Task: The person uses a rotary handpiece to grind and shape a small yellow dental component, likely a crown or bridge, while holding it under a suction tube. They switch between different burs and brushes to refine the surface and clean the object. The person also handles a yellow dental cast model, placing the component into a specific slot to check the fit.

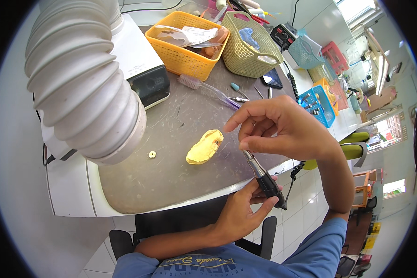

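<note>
My left hand (238,211) is wrapped round the black body of a rotary handpiece (268,184), in front of the table edge. The handpiece tilts, its silver nose pointing up and left. Over that nose, my right hand (289,129) has its thumb and a finger pinched at the very end, with the index finger stretched out to the left. Whatever the pinch holds there is too small to make out. On the brown mat left of my right hand lies a yellow dental cast (205,147). Farther left rests a small pale ring-like piece (152,154).
A wide white ribbed hose (81,78) hangs over the table's left. Behind stand an orange basket (185,53) and an olive basket (248,55). A purple-handled brush (213,91), a green-tipped bur (236,88) and a phone (272,78) lie before them. A blue basket (326,113) stands right.
</note>
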A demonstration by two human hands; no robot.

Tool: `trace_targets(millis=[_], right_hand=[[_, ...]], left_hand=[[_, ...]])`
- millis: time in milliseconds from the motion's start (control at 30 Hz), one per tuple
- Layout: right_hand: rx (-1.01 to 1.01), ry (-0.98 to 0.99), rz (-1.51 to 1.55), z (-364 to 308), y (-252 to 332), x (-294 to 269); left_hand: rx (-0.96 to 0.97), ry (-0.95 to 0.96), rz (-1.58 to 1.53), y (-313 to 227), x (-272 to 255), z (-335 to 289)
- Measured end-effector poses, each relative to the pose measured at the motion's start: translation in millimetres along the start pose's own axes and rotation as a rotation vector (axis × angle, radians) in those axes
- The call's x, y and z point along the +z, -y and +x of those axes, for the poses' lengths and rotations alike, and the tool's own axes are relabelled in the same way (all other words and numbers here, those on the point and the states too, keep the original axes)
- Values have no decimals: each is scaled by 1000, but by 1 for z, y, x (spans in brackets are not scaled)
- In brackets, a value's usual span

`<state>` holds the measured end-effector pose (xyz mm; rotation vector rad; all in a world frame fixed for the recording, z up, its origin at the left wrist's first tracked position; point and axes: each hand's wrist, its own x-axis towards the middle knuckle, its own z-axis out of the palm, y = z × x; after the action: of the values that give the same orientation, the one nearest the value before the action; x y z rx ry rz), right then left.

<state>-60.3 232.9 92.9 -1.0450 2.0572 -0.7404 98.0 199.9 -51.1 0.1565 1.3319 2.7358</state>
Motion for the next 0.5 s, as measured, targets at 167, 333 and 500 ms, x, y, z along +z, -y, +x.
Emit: trace_targets(millis=[167,333,500], right_hand=[[-48,-121,-132,-4,2,0],[-79,-281,-447,-39,-1,9],[70,-261,-662,-68,-8,47]], left_hand=[[2,3,-35,-1,0,-1],[16,-44,-89,1,4,0],[124,-92,25,13,4,-1]])
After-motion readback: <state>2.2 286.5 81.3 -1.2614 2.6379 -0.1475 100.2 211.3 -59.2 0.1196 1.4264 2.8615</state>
